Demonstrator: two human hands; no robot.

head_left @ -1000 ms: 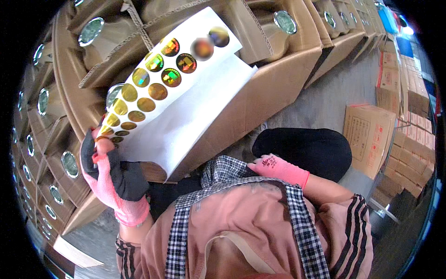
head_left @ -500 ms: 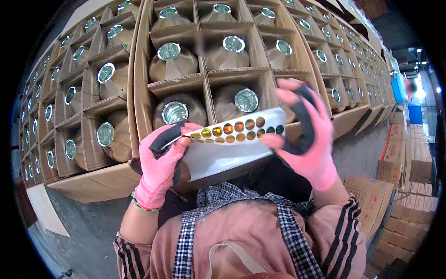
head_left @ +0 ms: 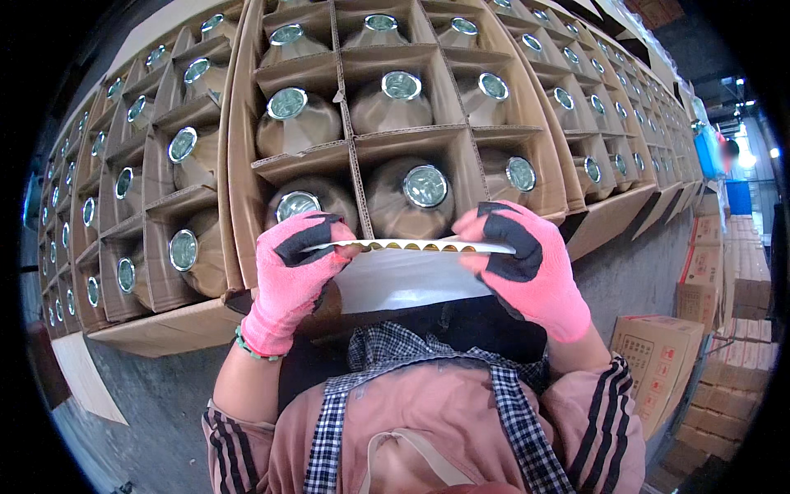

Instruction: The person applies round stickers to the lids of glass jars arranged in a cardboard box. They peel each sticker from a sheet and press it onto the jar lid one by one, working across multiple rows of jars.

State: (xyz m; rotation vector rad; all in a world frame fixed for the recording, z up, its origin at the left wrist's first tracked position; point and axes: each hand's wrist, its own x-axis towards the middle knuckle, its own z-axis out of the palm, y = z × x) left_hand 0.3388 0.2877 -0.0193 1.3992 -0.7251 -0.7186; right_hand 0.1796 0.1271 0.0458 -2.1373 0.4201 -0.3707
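A white sticker sheet [head_left: 403, 284] with round gold stickers along its folded upper edge stretches between my hands. My left hand [head_left: 298, 267], in a pink and black glove with bare fingertips, pinches the sheet's left end. Gloved the same way, my right hand [head_left: 531, 267] grips its right end between thumb and fingers. Just beyond the sheet stands an open cardboard box [head_left: 234, 156] with round-bodied glass jars in its compartments. The nearest glass jar [head_left: 409, 202] shows a clear, silvery-rimmed mouth; the one to its left [head_left: 321, 193] is partly covered by my left hand.
More divided boxes of glass jars stand close on the left [head_left: 156, 202] and right [head_left: 597, 123]. A closed carton [head_left: 656, 370] sits on the grey floor [head_left: 177, 412] to my right, with stacked cartons [head_left: 732, 387] beyond it. A blue object [head_left: 706, 152] hangs at the far right.
My right hand has come lower and closed on the sheet's right end. The sheet has tipped, so its sticker rows now show only as a thin edge.
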